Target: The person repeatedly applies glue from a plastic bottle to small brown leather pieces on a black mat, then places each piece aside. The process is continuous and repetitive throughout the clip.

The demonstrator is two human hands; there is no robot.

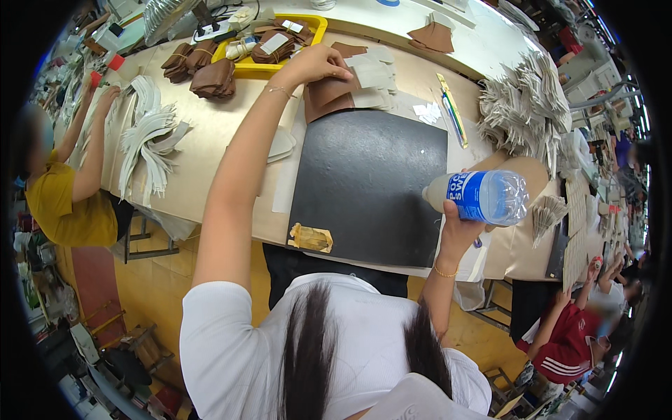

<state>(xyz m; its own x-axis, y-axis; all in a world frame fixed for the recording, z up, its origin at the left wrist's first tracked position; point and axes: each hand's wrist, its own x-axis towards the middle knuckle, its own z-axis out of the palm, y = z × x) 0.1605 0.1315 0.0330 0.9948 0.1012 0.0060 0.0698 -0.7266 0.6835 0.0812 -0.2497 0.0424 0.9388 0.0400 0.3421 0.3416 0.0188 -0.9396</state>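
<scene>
My right hand (pixel 460 225) is wrapped round a clear plastic bottle (pixel 498 198) with a blue label. The bottle is tilted onto its side, its neck end pointing left over the right edge of a black board (pixel 371 185). Beyond the board's far edge, my left hand (pixel 323 64) has its fingers curled together, their tips on a brown leather-like piece (pixel 327 92). Several brown pieces lie overlapped there, with a spread of pale grey-white pieces (pixel 376 78) just to their right. Part of the brown piece is hidden under my fingers.
A yellow tray (pixel 321 31) of banded brown bundles stands at the far left, with a brown bundle (pixel 213 78) beside it. Pale strips are heaped (pixel 525 105) at the far right. Co-workers sit left, in a yellow top (pixel 80 203), and right, in red (pixel 567 343).
</scene>
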